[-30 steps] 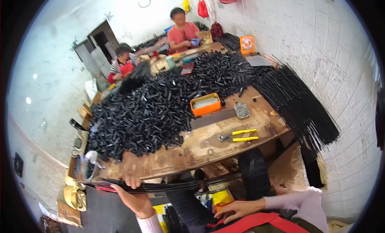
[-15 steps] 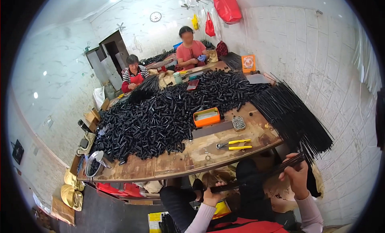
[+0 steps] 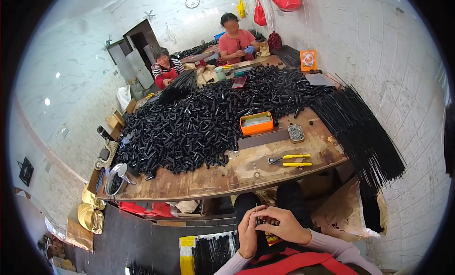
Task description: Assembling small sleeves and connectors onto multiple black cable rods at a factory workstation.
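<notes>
Below the front edge of the worn brown wooden table (image 3: 227, 176), the left hand (image 3: 247, 231) and right hand (image 3: 289, 226) meet, fingers closed around a slim, dark, smooth-looking piece (image 3: 258, 220), mostly hidden. It seems light, stiff, perhaps slippery; a fingertip pinch should suit it.

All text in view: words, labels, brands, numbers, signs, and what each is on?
None legible.
Wall clock: dial marks too small to read.
Orange packet: pale print, too blurred to read.
Dark square item on the left wall: pale marking, too small to read.
</notes>
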Demonstrator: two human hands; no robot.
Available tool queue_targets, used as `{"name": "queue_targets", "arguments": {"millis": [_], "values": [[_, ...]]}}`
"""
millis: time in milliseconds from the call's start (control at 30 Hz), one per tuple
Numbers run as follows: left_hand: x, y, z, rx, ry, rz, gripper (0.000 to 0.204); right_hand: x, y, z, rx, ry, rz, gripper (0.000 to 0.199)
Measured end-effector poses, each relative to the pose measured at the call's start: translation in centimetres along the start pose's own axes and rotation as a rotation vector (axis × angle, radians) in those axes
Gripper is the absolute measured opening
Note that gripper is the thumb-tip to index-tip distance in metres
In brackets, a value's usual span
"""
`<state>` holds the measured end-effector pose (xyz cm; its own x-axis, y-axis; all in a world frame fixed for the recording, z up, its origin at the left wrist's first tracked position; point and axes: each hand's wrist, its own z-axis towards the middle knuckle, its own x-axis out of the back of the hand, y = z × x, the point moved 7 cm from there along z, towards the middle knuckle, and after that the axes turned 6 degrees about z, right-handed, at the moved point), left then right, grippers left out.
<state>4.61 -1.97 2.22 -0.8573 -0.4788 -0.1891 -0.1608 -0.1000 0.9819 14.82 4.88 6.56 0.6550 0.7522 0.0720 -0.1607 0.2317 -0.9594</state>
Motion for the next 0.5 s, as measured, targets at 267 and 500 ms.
{"name": "queue_targets", "arguments": {"millis": [267, 500], "values": [[-0.9, -0.4, -0.1, -0.181, -0.026, 0.216, 0.025, 3.1, 3.2, -0.9, -0.100, 0.160, 0.218, 0.027], [-0.8, -0.7, 0.8, 0.020, -0.262, 0.068, 0.019, 3.1, 4.0, -1.2, -0.248, 0.079, 0.536, 0.019]]}}
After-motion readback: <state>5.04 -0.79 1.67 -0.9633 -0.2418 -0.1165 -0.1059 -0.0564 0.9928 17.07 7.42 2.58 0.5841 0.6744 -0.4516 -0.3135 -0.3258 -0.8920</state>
